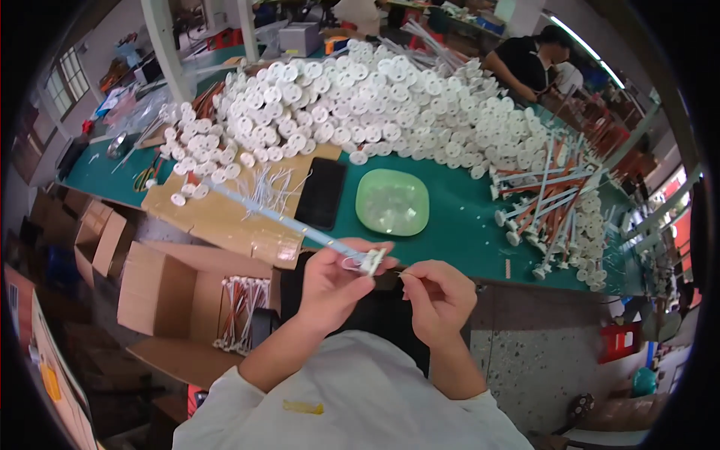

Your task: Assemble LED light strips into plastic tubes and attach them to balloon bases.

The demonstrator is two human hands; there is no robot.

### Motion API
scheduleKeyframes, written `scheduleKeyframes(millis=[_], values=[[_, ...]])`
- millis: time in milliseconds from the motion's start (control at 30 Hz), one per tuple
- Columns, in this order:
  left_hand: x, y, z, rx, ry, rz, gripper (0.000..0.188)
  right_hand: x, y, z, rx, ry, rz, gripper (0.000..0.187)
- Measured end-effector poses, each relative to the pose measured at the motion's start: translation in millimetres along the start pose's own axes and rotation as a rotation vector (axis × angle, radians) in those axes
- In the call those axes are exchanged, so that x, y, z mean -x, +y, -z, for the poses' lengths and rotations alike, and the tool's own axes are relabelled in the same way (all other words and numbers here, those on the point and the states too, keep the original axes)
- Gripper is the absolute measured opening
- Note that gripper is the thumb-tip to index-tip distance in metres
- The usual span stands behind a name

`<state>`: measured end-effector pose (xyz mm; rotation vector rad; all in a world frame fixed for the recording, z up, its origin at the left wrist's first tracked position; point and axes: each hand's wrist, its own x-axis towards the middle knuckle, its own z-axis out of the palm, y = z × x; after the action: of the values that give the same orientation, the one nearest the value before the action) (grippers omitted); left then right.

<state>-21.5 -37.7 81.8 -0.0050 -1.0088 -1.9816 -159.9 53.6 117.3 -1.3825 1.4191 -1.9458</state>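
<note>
My left hand grips a pale blue flat strip near its white plastic end piece. The strip slants away to the far left, over the cardboard sheet. By the left fingers a thin white loop of string shows. Close on the right, my right hand is closed in a pinch beside the end piece. A thin strand seems to run from its fingertips toward the left hand; its far end is hidden. White strings lie loose on the cardboard sheet.
A green bowl with clear small pieces stands on the green table, beside a dark flat tablet-like object. Behind rises a heap of white discs. Strips pile up right. An open carton holds more. A person sits beyond.
</note>
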Motion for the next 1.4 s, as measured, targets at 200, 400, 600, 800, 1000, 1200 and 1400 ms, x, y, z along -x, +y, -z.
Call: scheduleKeyframes(millis=[200,400,600,800,1000,1200,1400], values=[[10,-11,-24,0.128,-0.074,0.011,0.04,17,0,1,0.16,-0.056,0.369,0.006],[22,-25,-24,0.157,-0.109,0.076,0.039,38,-2,3,0.092,0.009,0.293,0.007],[19,-30,-30,0.093,-0.115,0.098,0.039,36,-6,12,0.209,0.064,0.295,0.014],[30,-31,-12,-0.2,-0.081,-0.01,0.042,29,-11,18,0.436,-0.096,0.5,0.015],[36,-34,-4,-0.085,-0.096,0.046,0.043,32,0,28,0.258,-0.164,0.423,0.015],[37,-33,-2,-0.099,-0.147,0.024,0.045,33,6,32,0.041,-0.194,0.314,0.014],[36,-43,-7,-0.054,-0.094,0.001,0.043,35,10,30,0.132,-0.12,0.409,0.015]])
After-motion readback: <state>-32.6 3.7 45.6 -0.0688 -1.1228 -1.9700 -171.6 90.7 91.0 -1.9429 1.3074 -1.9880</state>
